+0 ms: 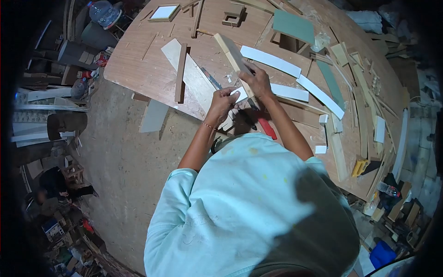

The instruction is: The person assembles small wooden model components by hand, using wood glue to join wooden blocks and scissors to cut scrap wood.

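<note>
My left hand (pixel 222 105) pinches a small white block (pixel 238 94) between thumb and fingers. Close beside it, my right hand (pixel 259 84) is wrapped round a thick wooden board (pixel 232 51), which is held tilted over the bench. The lower end of the board comes down right by the white block. Below my hands lie a red object (pixel 266 127) and a dark tool, partly hidden by the board and my forearm. A pale plank (pixel 196 83) and a serrated blade (pixel 211 77) lie just left of my hands.
Long white strips (pixel 272 61) lie across the wooden bench (pixel 134 60). A green-topped piece (pixel 294 26) stands at the back. On the right are small white blocks (pixel 320 149), a yellow-handled saw (pixel 360 167) and stacked wood strips. A person (pixel 53 182) sits low at far left.
</note>
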### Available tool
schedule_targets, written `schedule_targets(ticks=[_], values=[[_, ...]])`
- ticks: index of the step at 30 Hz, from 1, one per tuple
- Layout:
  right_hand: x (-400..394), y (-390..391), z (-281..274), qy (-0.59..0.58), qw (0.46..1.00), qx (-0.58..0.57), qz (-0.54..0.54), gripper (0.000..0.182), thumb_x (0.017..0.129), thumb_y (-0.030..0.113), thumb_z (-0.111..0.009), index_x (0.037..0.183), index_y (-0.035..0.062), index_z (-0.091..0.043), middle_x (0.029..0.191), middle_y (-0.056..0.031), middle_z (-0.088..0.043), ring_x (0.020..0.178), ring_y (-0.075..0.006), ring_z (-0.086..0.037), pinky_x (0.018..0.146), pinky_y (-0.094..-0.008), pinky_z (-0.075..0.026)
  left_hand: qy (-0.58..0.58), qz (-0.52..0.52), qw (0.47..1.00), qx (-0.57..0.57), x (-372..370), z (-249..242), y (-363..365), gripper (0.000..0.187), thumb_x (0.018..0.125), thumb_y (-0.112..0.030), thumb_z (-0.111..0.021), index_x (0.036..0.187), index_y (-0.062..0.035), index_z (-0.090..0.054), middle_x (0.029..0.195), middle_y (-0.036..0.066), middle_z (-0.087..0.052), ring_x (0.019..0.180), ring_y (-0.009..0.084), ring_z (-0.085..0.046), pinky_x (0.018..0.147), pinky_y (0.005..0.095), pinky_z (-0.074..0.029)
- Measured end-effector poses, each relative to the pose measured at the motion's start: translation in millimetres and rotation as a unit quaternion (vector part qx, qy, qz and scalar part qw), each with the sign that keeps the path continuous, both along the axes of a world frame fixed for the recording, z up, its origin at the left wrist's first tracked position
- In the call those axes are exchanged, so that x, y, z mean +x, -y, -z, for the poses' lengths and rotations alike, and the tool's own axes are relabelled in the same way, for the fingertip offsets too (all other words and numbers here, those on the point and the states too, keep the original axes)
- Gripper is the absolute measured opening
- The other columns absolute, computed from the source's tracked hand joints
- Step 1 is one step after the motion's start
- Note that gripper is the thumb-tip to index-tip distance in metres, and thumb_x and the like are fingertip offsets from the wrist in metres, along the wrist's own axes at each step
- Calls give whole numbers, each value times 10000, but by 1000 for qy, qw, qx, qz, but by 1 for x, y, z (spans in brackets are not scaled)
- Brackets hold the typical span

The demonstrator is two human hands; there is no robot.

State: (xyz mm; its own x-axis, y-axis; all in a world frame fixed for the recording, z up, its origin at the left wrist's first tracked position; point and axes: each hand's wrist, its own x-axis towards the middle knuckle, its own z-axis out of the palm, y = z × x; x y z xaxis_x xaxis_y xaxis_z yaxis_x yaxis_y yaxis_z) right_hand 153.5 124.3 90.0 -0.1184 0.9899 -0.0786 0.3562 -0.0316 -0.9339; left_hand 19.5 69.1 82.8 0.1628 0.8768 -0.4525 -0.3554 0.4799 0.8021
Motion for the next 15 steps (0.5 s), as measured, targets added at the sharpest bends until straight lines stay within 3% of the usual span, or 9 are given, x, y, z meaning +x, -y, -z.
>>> schedule_targets(ticks=[2, 3, 6, 8, 10, 11, 15], values=[[-2, -3, 0, 35, 999, 21, -3, 591, 647, 362, -579, 1123, 29, -475, 964, -176, -563, 869, -221, -539, 775, -283, -394, 4, -26, 1000, 5, 1, 10, -3, 192, 768, -45, -532, 937, 42, -554, 703, 59, -564, 531, 100, -511, 437, 184, -404], [-3, 0, -2, 31, 999, 22, 5, 634, 602, 444, -601, 1102, 67, -502, 985, -220, -544, 930, -299, -532, 808, -333, -395, 16, -59, 998, -9, 1, 9, -4, 184, 770, -40, -526, 934, 39, -556, 719, 65, -566, 542, 106, -518, 444, 188, -415], [-5, 23, 2, 4, 998, 40, -38, 629, 604, 422, -606, 1111, 66, -494, 1003, -229, -531, 945, -321, -521, 819, -346, -389, 38, -137, 989, -46, -9, 7, -6, 173, 778, -7, -491, 927, 70, -531, 786, 100, -559, 601, 133, -537, 529, 219, -479], [-3, 28, 13, 23, 997, 59, -46, 636, 623, 396, -604, 1125, 29, -471, 1007, -212, -534, 902, -280, -540, 792, -314, -403, 92, -178, 976, -82, -9, 14, -6, 164, 779, -37, -504, 898, 74, -523, 756, 98, -554, 592, 136, -536, 507, 217, -469], [-2, 25, 18, -209, 974, -88, -18, 628, 646, 370, -593, 1126, -12, -457, 987, -169, -538, 847, -203, -533, 749, -262, -409, 114, -137, 980, -90, -8, 24, -3, 164, 776, -68, -522, 874, 63, -525, 740, 92, -552, 587, 134, -536, 489, 214, -461], [0, 22, 23, -230, 970, -83, 6, 600, 671, 337, -578, 1117, -44, -451, 946, -132, -540, 804, -141, -506, 716, -230, -404, 138, -98, 981, -94, -8, 27, -3, 171, 774, -100, -540, 850, 53, -527, 725, 85, -550, 581, 132, -536, 472, 212, -454], [11, 13, -4, -227, 967, -112, 29, 526, 692, 305, -553, 1100, -17, -477, 907, -104, -552, 779, -132, -509, 692, -217, -400, 121, -62, 985, -106, 9, 2, 4, 209, 780, -215, -556, 785, -8, -531, 647, 37, -516, 534, 103, -480, 422, 182, -372]])
